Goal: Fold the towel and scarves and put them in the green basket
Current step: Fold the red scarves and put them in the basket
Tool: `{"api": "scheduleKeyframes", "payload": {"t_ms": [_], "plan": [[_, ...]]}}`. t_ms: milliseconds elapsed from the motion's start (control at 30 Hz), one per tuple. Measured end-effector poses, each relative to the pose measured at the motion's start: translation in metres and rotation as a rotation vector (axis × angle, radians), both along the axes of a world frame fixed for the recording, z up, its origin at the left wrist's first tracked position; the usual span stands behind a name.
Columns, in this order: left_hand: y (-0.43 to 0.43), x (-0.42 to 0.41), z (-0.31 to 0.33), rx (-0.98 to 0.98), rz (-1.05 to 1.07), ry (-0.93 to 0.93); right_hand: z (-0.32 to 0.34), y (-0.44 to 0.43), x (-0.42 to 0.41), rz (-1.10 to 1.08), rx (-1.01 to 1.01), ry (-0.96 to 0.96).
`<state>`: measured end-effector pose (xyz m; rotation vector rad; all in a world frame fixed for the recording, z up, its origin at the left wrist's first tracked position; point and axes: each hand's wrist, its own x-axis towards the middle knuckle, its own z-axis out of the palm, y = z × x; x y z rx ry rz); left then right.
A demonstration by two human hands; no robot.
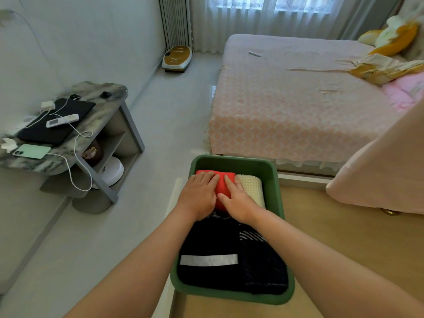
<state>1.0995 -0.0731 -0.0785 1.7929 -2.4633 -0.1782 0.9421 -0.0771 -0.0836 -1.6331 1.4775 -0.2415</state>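
- As both hands reach into the green basket (231, 160), the fingers (205, 180) of the left hand (199, 196) lie straight and flat on the folded red scarf (222, 189). They grip nothing and only press down on it.
- The fingers (230, 183) of the right hand (238, 204) are likewise stretched out and relaxed on the same red scarf, curled round nothing, with the thumb pointing toward the left hand.
- The red scarf sits at the far end of the basket, and a folded cream towel (251, 190) lies just beside it on the right, touching it.
- Nearer the person, under the forearms, a folded black scarf (206, 239) with a pale grey stripe fills the near left of the basket. A dark patterned scarf (263, 269) lies against it on the right.
- The basket stands on a light wooden surface (344, 244), at that surface's left edge.
- A pale pink cloth (378, 171) hangs in from the right above the wooden surface.
- Beyond the basket stands a bed (298, 99) with a pink patterned cover, and yellow-and-white bedding (385, 67) is bunched at its far right.
- To the left, across the pale floor (160, 134), a marble-topped stand (107, 92) bears a black laptop (57, 131), a white remote (62, 120) and a pale green phone (32, 151), with white cables trailing over them.
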Motion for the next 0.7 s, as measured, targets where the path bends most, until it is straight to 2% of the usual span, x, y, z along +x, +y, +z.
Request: {"api": "scheduleKeyframes", "payload": {"t_ms": [100, 167, 267, 367, 600, 700], "plan": [[-0.004, 0.005, -0.011, 0.171, -0.003, -0.053, 0.005, -0.001, 0.002, 0.065, -0.276, 0.285], [-0.009, 0.007, -0.013, 0.186, -0.017, -0.064, 0.005, -0.007, 0.002, 0.135, -0.407, 0.324], [-0.013, 0.016, -0.010, 0.144, -0.034, -0.180, -0.004, -0.015, 0.002, 0.266, -0.270, 0.355], [-0.016, 0.028, -0.011, 0.142, -0.056, -0.229, -0.015, -0.018, 0.002, 0.257, -0.156, 0.354], [-0.020, 0.023, -0.013, 0.186, -0.071, -0.340, -0.024, -0.019, 0.006, 0.231, -0.112, 0.363], [-0.018, 0.020, -0.006, 0.187, -0.053, -0.314, -0.013, -0.021, 0.007, 0.223, -0.104, 0.345]]}}
